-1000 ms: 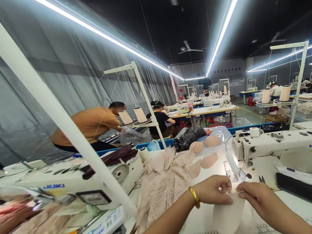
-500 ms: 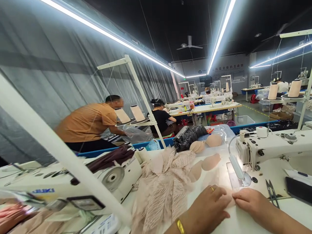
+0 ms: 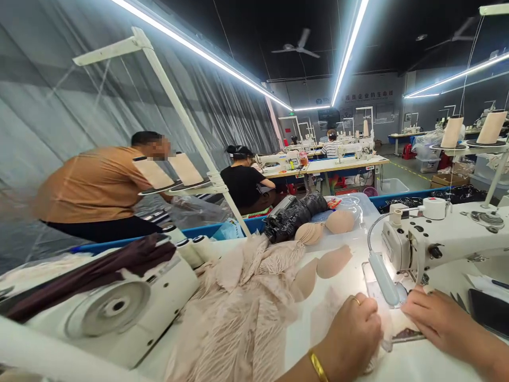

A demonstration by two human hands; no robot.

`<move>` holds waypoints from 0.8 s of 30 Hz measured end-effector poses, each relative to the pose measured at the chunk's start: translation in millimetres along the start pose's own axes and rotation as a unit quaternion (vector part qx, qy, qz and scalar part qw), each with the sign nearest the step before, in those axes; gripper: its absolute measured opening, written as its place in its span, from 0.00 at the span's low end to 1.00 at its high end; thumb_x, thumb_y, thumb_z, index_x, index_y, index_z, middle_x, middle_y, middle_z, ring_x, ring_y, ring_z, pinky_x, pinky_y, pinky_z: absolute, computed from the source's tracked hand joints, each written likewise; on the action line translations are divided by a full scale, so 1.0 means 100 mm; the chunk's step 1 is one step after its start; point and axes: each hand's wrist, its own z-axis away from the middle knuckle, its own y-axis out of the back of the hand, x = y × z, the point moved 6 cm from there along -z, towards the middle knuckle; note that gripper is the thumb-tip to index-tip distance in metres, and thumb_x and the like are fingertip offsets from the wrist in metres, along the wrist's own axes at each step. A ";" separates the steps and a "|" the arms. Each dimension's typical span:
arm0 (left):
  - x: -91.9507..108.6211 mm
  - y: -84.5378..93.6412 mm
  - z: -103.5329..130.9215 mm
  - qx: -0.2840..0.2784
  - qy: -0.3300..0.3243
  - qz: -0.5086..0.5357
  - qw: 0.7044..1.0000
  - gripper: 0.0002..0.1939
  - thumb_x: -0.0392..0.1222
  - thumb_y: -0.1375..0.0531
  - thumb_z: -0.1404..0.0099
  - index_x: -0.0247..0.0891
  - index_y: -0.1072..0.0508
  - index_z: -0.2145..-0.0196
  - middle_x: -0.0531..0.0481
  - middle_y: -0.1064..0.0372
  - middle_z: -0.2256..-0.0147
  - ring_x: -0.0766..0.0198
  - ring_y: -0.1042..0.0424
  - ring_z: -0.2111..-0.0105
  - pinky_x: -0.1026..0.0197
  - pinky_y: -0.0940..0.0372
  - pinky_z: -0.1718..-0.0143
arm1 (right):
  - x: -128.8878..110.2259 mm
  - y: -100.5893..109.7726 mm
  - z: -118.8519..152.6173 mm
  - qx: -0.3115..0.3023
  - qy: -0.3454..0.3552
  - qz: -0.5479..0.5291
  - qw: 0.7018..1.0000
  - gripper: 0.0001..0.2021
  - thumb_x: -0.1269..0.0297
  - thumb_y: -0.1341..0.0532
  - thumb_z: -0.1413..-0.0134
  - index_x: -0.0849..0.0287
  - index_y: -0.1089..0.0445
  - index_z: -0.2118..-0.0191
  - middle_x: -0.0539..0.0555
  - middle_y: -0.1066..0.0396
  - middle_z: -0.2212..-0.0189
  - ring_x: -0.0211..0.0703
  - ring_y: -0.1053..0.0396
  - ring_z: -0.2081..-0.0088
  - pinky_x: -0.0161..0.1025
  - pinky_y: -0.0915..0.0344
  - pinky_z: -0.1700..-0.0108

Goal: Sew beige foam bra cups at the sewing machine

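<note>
My left hand (image 3: 352, 337), with a ring and a gold-coloured bracelet, is closed in a pinch at the front of the sewing machine bed. Between my two hands lies a small piece of thin beige fabric (image 3: 398, 321), mostly covered by my fingers. My right hand (image 3: 441, 323) has its fingertips together on the fabric's right side, close by the presser foot of the white sewing machine (image 3: 409, 241). A grey lamp (image 3: 384, 278) lights the needle area. Sheer beige fabric (image 3: 324, 313) lies left of my left hand.
Ruffled beige fabric (image 3: 242, 297) is heaped at centre left, beside another machine (image 3: 131, 307). Beige cups (image 3: 340, 222) and a black plastic bundle (image 3: 296, 216) lie behind. A dark phone (image 3: 489, 307) and partly hidden snips (image 3: 459, 301) are at right. A co-worker (image 3: 99, 183) bends over at left.
My right hand has moved up and right to the presser foot, now partly covering the snips. My left hand has drawn apart from it and curled tighter. The view has shifted.
</note>
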 end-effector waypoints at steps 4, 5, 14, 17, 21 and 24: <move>0.04 -0.01 -0.01 0.014 -0.029 -0.025 0.999 0.08 0.33 0.42 0.28 0.38 0.31 0.68 0.49 0.29 0.66 0.58 0.33 0.66 0.52 0.40 0.61 | -0.17 -0.08 -0.04 -0.121 0.018 0.026 0.992 0.15 0.71 0.49 0.26 0.47 0.30 0.45 0.52 0.28 0.61 0.48 0.30 0.60 0.42 0.37 0.61; 0.04 -0.01 -0.02 0.015 -0.031 -0.030 0.999 0.09 0.34 0.42 0.28 0.39 0.32 0.68 0.49 0.29 0.67 0.58 0.34 0.67 0.53 0.40 0.61 | -0.22 -0.09 -0.05 -0.148 0.023 0.030 0.988 0.15 0.72 0.50 0.27 0.49 0.30 0.47 0.52 0.29 0.61 0.47 0.31 0.59 0.43 0.37 0.60; 0.04 0.07 -0.01 0.051 -0.019 -0.008 0.998 0.07 0.33 0.38 0.31 0.39 0.33 0.67 0.51 0.32 0.67 0.59 0.37 0.67 0.56 0.39 0.63 | -0.33 -0.11 -0.07 -0.178 0.042 0.022 0.983 0.12 0.76 0.51 0.29 0.55 0.33 0.55 0.53 0.33 0.62 0.47 0.35 0.60 0.42 0.39 0.61; 0.03 0.07 -0.01 0.054 -0.017 0.008 0.998 0.07 0.33 0.37 0.32 0.39 0.33 0.67 0.51 0.32 0.66 0.60 0.37 0.67 0.57 0.39 0.64 | -0.32 -0.11 -0.07 -0.178 0.037 0.013 0.983 0.14 0.76 0.52 0.29 0.55 0.32 0.54 0.53 0.33 0.61 0.47 0.35 0.60 0.43 0.39 0.61; 0.04 0.05 -0.01 0.071 -0.018 0.015 0.997 0.07 0.33 0.38 0.32 0.39 0.32 0.67 0.50 0.32 0.67 0.59 0.37 0.67 0.57 0.40 0.65 | -0.32 -0.11 -0.06 -0.190 0.031 0.003 0.981 0.15 0.76 0.53 0.29 0.55 0.31 0.53 0.54 0.33 0.60 0.48 0.35 0.59 0.44 0.38 0.61; 0.05 0.06 0.00 0.093 -0.022 0.022 0.995 0.06 0.33 0.39 0.31 0.38 0.32 0.66 0.49 0.31 0.66 0.59 0.36 0.66 0.56 0.40 0.63 | -0.29 -0.14 -0.06 -0.192 0.011 -0.017 0.981 0.15 0.72 0.53 0.25 0.52 0.31 0.48 0.54 0.31 0.58 0.49 0.34 0.56 0.46 0.36 0.58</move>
